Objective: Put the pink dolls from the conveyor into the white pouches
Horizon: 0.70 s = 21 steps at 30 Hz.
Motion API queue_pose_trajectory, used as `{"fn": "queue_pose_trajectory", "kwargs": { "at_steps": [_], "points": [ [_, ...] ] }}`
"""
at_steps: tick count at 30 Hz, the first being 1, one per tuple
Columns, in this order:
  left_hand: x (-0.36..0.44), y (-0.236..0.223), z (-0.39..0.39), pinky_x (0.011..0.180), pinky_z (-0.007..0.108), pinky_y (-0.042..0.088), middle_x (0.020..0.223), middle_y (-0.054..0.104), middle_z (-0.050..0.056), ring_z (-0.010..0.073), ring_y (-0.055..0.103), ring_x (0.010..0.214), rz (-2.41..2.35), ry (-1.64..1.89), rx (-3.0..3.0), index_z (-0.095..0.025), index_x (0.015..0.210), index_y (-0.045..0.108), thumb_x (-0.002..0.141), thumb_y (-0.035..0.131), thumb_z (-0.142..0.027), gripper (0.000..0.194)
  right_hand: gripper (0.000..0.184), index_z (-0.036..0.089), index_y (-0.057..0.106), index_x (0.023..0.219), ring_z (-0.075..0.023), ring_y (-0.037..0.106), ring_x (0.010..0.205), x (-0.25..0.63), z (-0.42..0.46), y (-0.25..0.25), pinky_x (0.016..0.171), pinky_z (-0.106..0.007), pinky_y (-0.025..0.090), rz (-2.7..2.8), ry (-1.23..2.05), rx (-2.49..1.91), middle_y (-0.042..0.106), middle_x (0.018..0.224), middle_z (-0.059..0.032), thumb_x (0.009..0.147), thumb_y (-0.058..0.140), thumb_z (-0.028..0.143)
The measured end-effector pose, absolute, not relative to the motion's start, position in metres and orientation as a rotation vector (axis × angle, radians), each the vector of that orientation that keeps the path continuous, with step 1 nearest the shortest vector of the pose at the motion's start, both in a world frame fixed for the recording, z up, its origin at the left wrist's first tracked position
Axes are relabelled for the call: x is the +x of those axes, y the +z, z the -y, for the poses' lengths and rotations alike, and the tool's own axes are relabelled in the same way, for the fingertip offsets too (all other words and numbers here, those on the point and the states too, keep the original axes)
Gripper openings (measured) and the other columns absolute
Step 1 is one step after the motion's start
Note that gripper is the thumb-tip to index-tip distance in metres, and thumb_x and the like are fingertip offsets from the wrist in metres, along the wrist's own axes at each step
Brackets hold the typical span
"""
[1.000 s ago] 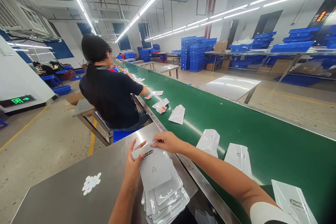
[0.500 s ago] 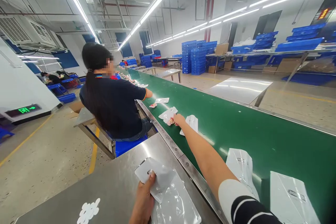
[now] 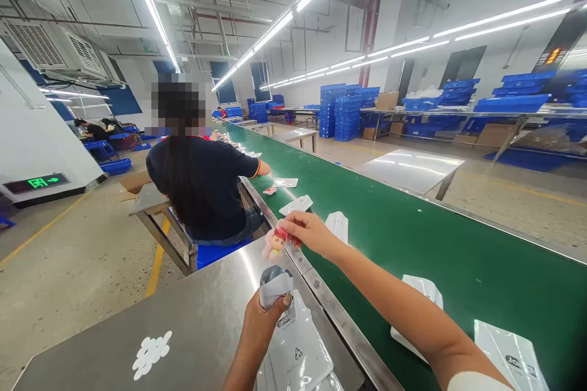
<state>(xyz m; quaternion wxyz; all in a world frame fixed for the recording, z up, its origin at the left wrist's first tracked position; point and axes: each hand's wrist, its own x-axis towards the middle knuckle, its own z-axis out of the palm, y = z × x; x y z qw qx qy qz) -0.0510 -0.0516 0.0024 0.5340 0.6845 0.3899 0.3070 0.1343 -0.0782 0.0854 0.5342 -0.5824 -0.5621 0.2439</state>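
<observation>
Between the thumb and fingers of my right hand is a small pink doll, held up by its top over the conveyor's near rail. Just below it, my left hand grips a white plastic pouch, whose mouth gapes upward and shows a dark grey inside. Under that hand, a stack of flat white pouches lies on the metal table. On the green belt, another white pouch lies past my right hand, and one more pouch sits beside my wrist.
White round stickers lie on the table's left part. A co-worker sits ahead at the belt's left side. More pouches rest on the belt at right. A metal side table and stacked blue crates stand beyond.
My right hand has lifted the pink doll off the belt and brought it back toward my left hand. The pouch in my left hand has turned upright and its mouth has opened.
</observation>
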Motion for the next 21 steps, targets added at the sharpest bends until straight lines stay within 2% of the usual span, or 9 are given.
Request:
{"fn": "queue_pose_trajectory", "kwargs": {
  "at_steps": [5,9,11,13,15,17,19,21],
  "points": [
    [-0.051,0.012,0.075,0.064,0.027,0.044,0.075,0.068,0.003,0.0218,0.059,0.072,-0.831,0.702,1.635,-0.016,0.085,0.065,0.058,0.07,-0.044,0.039,0.022,0.018,0.061,0.079,-0.0086,0.049,0.059,0.116,0.139,0.095,0.053,-0.019,0.037,1.692,0.387,-1.418,0.059,0.068,0.0026,0.086,0.053,0.037],
    [-0.052,0.012,0.089,0.058,0.026,0.04,0.068,0.065,0.002,0.0195,0.055,0.064,-0.776,0.603,1.732,-0.015,0.084,0.065,0.058,0.068,-0.05,0.043,0.013,0.02,0.06,0.088,-0.0113,0.054,0.064,0.106,0.161,0.09,0.059,-0.021,0.04,1.826,0.218,-1.615,0.063,0.071,0.0026,0.084,0.056,0.032],
    [-0.053,0.014,0.092,0.057,0.026,0.039,0.068,0.064,0.002,0.0191,0.054,0.063,-0.746,0.58,1.753,-0.015,0.087,0.065,0.06,0.067,-0.051,0.045,0.015,0.02,0.061,0.09,-0.0147,0.056,0.076,0.1,0.171,0.085,0.069,-0.026,0.043,1.825,0.026,-1.653,0.065,0.083,-0.0011,0.086,0.053,0.032],
    [-0.054,0.018,0.095,0.06,0.026,0.041,0.076,0.066,0.003,0.0203,0.056,0.069,-0.701,0.588,1.738,-0.016,0.095,0.064,0.062,0.067,-0.049,0.047,0.02,0.02,0.064,0.089,-0.0189,0.052,0.101,0.094,0.184,0.078,0.087,-0.033,0.041,1.899,-0.114,-1.581,0.06,0.11,-0.0045,0.09,0.046,0.029],
    [-0.053,0.021,0.099,0.063,0.026,0.042,0.082,0.068,0.003,0.0217,0.058,0.074,-0.65,0.581,1.775,-0.018,0.097,0.063,0.064,0.067,-0.041,0.041,0.027,0.02,0.068,0.084,-0.0228,0.036,0.122,0.088,0.197,0.072,0.103,-0.039,0.029,2.006,-0.152,-1.501,0.045,0.133,-0.0028,0.091,0.045,0.032],
    [-0.05,0.022,0.105,0.064,0.026,0.043,0.082,0.069,0.003,0.0219,0.059,0.075,-0.586,0.556,1.876,-0.019,0.092,0.064,0.067,0.065,-0.029,0.026,0.031,0.019,0.07,0.076,-0.027,0.026,0.13,0.084,0.209,0.067,0.109,-0.042,0.02,2.055,-0.133,-1.516,0.035,0.141,-0.0014,0.086,0.051,0.041],
    [-0.045,0.022,0.112,0.063,0.027,0.044,0.078,0.068,0.003,0.0217,0.059,0.072,-0.523,0.518,1.971,-0.02,0.083,0.065,0.07,0.061,-0.023,0.014,0.032,0.019,0.071,0.069,-0.0281,0.028,0.129,0.084,0.216,0.065,0.109,-0.041,0.022,2.047,-0.076,-1.554,0.037,0.14,-0.0013,0.083,0.056,0.044],
    [-0.043,0.023,0.117,0.068,0.029,0.046,0.084,0.069,0.004,0.023,0.061,0.077,-0.447,0.467,1.975,-0.02,0.086,0.065,0.072,0.061,-0.024,0.015,0.026,0.021,0.072,0.075,-0.0243,0.037,0.124,0.09,0.221,0.066,0.104,-0.036,0.031,2.011,0.035,-1.547,0.042,0.136,-0.0009,0.085,0.055,0.039]
  ]
}}
